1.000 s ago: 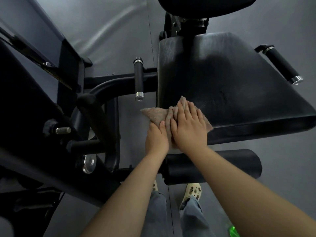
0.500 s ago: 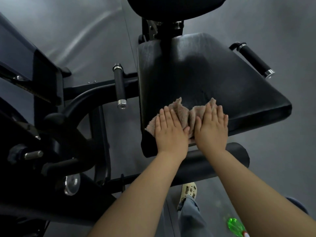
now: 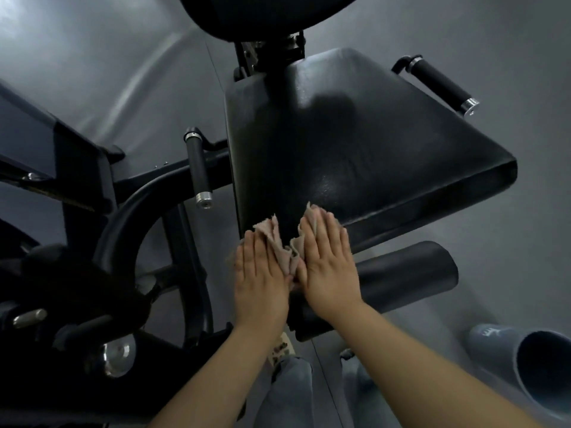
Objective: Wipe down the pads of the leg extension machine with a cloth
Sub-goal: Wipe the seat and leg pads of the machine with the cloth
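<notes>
No legible text, label, brand or number on any surface in view.

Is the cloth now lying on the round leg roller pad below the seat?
No, the cloth is pressed by the left hand and the right hand on the front edge of the seat pad, above the roller pad.

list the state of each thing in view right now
cloth: bunched, pressed flat on the seat pad's front edge
left hand: open, palm down on cloth
right hand: open, palm down on cloth
seat pad: bare, faint sheen
roller pad: untouched below the seat
</notes>
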Demonstrator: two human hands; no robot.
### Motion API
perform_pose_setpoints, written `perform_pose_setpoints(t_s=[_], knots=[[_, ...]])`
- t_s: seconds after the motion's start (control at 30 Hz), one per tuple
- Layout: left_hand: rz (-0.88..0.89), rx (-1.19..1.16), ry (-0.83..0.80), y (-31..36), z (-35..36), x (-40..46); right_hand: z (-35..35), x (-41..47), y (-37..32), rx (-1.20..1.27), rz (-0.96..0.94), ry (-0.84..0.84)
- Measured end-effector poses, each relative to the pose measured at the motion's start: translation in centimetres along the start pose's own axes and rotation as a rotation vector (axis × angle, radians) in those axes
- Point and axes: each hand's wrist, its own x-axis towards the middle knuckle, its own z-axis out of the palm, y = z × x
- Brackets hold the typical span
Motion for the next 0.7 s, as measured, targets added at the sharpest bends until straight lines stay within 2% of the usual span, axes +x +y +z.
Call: perform_pose_setpoints(t_s=[0.13,0.33,0.47,0.7], knots=[[0.049,0.050,-0.014,3.1,0.3,1.3,-0.5,-0.3,4.2,-0.071,-0.138,0.008],[0.104,0.153,-0.014,10.6,-0.8,5.1,-2.6,0.7,12.6,-0.109,-0.108,0.054],[0.161,0.149,-0.051,16.1,-1.5,7.2,-3.7,0.8,18.6,-0.136,-0.018,0.033],[0.128,0.087,-0.153,26.2,-2.1,12.7,-6.9,2.4,27.3,-0.092,0.236,0.055]])
